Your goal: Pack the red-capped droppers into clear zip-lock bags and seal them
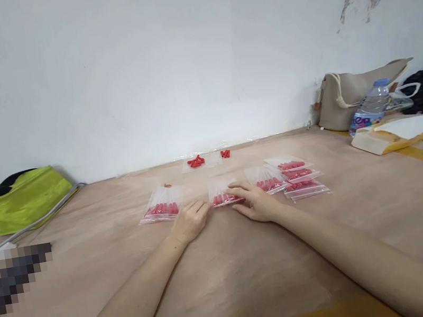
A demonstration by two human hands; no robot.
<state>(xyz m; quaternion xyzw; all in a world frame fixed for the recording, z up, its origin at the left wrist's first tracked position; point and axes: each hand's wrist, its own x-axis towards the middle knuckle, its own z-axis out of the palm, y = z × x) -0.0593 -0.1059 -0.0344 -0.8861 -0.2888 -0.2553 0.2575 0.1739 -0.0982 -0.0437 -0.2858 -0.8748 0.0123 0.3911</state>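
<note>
In front of me a small clear zip bag [221,184] lies flat, with several red pieces lined up along its near edge. My left hand [192,221] is closed at the bag's near left corner, its fingertips pinched together there. Over the bag's right side is my right hand [258,202], its fingers apart and the fingertips on or just above the red pieces. To the left lies a similar group of filled bags [162,202]. A filled bag [265,179] and a stack of filled bags [306,183] lie just right of my right hand.
By the wall are loose red pieces [196,162] on clear plastic and a smaller red pile [226,154]. A yellow-green bag [29,201] lies left. At right stand a beige bag [335,104], a water bottle [370,107] and an opened paper packet [396,134].
</note>
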